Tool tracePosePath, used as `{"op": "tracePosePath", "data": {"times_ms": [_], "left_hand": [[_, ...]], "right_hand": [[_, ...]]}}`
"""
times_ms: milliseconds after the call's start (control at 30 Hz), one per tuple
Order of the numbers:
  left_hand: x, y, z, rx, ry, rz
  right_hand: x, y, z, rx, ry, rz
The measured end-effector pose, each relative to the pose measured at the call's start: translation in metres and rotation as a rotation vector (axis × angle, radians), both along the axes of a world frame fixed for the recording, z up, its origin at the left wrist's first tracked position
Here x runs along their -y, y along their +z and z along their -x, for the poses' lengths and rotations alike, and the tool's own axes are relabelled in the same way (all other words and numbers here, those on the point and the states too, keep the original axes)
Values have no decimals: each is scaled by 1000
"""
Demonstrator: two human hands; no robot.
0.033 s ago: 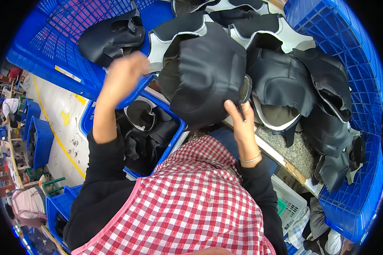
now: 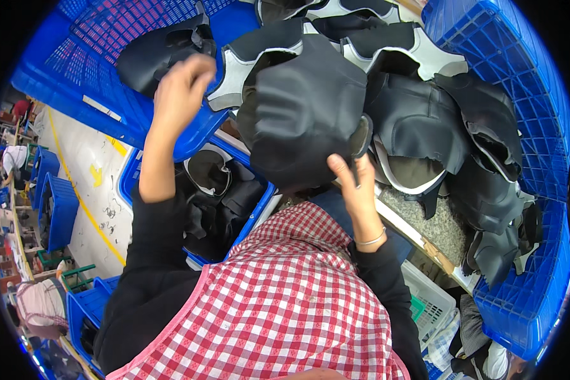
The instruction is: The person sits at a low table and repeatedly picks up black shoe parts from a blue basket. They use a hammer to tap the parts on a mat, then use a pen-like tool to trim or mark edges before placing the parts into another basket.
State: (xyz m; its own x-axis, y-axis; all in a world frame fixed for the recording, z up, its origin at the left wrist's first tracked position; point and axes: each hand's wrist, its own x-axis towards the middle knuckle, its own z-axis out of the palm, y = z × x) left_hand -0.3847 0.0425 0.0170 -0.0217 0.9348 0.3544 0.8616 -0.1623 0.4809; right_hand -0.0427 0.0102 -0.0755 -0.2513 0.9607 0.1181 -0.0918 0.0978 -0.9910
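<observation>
A black leather shoe upper (image 2: 310,107) with a dark lining lies in front of me on a pile of similar uppers. My right hand (image 2: 360,193) is at its lower right edge, thumb on the leather and apart from the forefinger; the other fingers are mostly hidden. A ring and a bracelet show on this hand. My left hand (image 2: 180,92) is raised left of the upper, its fingers curled in and their tips hidden, so anything in them cannot be made out. Just behind it, another black upper (image 2: 152,60) lies in a blue basket (image 2: 117,130).
White-edged black uppers (image 2: 418,120) are heaped on the bench at the right, before a tall blue crate (image 2: 538,158). A lower blue crate (image 2: 269,190) with black pieces stands by my left forearm. At far left, people sit along a work line beyond a yellow floor line (image 2: 79,190).
My left hand has risen slightly and is no longer smeared by motion. My right thumb and forefinger have shifted a little left and spread. The upper's left side has shifted slightly left.
</observation>
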Motion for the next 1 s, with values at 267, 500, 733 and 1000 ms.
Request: {"op": "tracePosePath", "data": {"times_ms": [267,500,733,1000], "left_hand": [[-131,-149,14,-187,81,79],[-118,-134,24,-165,358,155],[-12,-93,-83,99,-148,-410],[-2,-136,-174,-219,-202,-179]], "right_hand": [[55,80,-30,440,80,-443],[45,203,-212,-424,-405,-308],[-98,173,-305,184,-1070,-274],[-84,135,-260,1427,-1552,-1095]]}}
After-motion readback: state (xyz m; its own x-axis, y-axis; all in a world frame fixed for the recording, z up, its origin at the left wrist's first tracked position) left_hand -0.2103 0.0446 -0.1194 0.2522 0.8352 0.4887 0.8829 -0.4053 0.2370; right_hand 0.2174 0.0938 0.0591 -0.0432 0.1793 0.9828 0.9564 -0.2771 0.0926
